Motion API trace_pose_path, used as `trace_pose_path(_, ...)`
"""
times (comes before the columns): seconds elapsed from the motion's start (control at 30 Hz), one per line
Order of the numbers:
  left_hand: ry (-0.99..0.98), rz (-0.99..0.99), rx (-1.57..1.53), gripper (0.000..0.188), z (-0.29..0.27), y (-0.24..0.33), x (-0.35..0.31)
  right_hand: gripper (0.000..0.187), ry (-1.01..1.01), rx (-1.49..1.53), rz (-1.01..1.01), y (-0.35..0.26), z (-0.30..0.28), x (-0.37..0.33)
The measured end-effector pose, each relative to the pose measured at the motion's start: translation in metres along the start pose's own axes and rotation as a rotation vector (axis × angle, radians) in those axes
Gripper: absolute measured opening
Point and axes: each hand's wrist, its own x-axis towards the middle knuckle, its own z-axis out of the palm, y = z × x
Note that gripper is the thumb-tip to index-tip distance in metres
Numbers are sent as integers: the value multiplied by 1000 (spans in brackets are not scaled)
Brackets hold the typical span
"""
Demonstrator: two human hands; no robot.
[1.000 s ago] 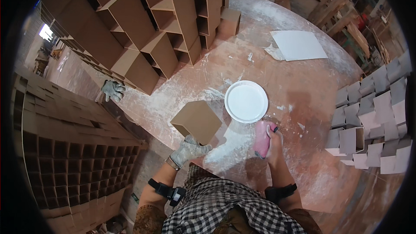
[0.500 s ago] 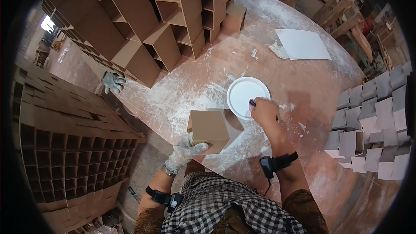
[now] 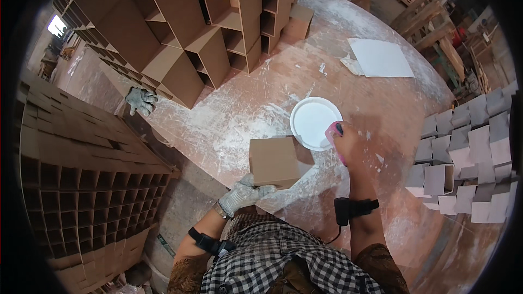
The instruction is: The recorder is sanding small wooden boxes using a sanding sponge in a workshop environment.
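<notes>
My left hand (image 3: 239, 196), in a pale work glove, grips the near lower side of a brown cardboard box (image 3: 274, 161), thumb along its bottom edge. The box is held over the front of the table. Bare, my right hand (image 3: 347, 142) is closed around a small pink-and-black hand tool (image 3: 333, 130); my fingers hide part of it, and its exact kind does not show. That hand is at the right rim of a round white tub (image 3: 306, 124), which looks white inside.
Open brown boxes (image 3: 174, 16) are stacked at the back left. Another stack of brown boxes (image 3: 81, 185) stands left, white boxes (image 3: 474, 152) right. A grey glove (image 3: 140, 101) lies on the table's left edge. A white sheet (image 3: 381, 57) lies farther back on the white-smeared table (image 3: 239, 114).
My right hand has moved right, from over the tub to its rim, and turned, showing more of the pink tool. The box in my left hand has shifted slightly right.
</notes>
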Motion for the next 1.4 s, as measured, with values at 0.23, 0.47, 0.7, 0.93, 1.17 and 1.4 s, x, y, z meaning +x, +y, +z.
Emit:
trace_pose_path(0.23,-50,58,-99,32,5,-36,9,23,-65,-210,-106,-8,7,-34)
trace_pose_path(0.47,-94,90,28,24,5,-50,0,31,-111,365,-184,-23,-7,-83)
trace_pose_path(0.7,-63,274,485,23,5,-48,4,40,-275,267,-578,-67,-17,-101)
trace_pose_path(0.93,-27,243,693,20,15,-47,7,42,-68,218,-406,-63,8,-77)
trace_pose_path(1.17,0,225,661,24,21,-13,-1,40,-97,248,-537,-37,2,-133)
trace_pose_path(1.4,-49,198,735,21,27,-3,5,39,40,320,-362,-21,18,-104)
